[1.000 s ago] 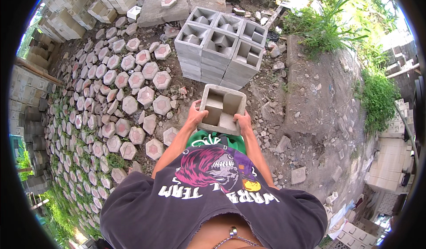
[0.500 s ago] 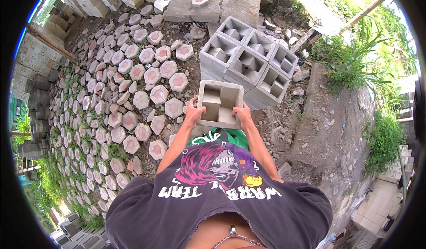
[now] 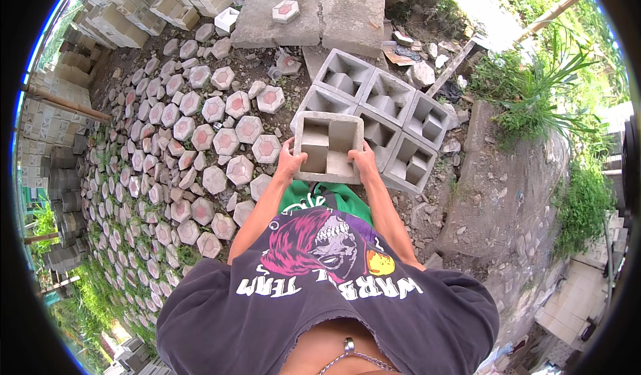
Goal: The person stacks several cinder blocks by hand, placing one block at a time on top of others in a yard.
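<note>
Between my two hands I hold a square grey concrete block (image 3: 328, 118) with an open front and stepped inner walls. My left hand (image 3: 288, 162) grips its left side, the thumb over the lower edge. On the opposite side my right hand (image 3: 364, 161) clasps it the same way. Just beyond it stands a stack of similar concrete blocks (image 3: 387, 94), their hollow faces turned up. The held block overlaps the near left part of that stack in view, and whether they touch I cannot tell.
Many hexagonal pavers (image 3: 238, 169) with reddish centres cover the ground on the left. A cracked concrete slab (image 3: 267, 24) lies at the far side, one paver on it. More blocks (image 3: 193, 1) are piled far left. Rubble and green plants (image 3: 527, 94) border the right.
The stack now appears closer, and the block in my hands covers part of it. Both hands keep their grip on the block.
</note>
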Demonstrator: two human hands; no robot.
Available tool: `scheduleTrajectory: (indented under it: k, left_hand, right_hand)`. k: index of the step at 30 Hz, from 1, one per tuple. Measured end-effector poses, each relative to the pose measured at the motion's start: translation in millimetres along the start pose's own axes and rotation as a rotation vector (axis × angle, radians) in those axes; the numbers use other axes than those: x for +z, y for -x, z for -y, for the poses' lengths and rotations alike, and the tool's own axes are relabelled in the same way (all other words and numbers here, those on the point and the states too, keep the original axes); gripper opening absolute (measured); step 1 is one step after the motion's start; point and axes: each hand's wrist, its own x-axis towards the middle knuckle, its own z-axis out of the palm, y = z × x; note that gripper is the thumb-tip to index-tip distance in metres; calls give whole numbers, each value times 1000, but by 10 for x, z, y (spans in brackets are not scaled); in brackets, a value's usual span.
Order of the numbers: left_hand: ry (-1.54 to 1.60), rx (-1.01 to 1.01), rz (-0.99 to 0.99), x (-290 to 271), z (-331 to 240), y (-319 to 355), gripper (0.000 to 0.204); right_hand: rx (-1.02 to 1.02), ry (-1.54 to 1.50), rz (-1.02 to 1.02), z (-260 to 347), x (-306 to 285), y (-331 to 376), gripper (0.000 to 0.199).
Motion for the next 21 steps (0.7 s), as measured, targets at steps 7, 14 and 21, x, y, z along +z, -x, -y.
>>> scheduleTrajectory:
  k: [7, 14, 21]
  left_hand:
    - [-129, -46, 69, 181, -274, -368, 80]
    - [-199, -67, 152, 272, -349, -766, 80]
    - [-276, -48, 258, 225, -407, -1324, 80]
  right_hand:
    - [11, -94, -112, 80, -53, -239, 62]
    - [51, -125, -189, 93, -99, -408, 76]
    - [80, -129, -257, 218, 39, -694, 76]
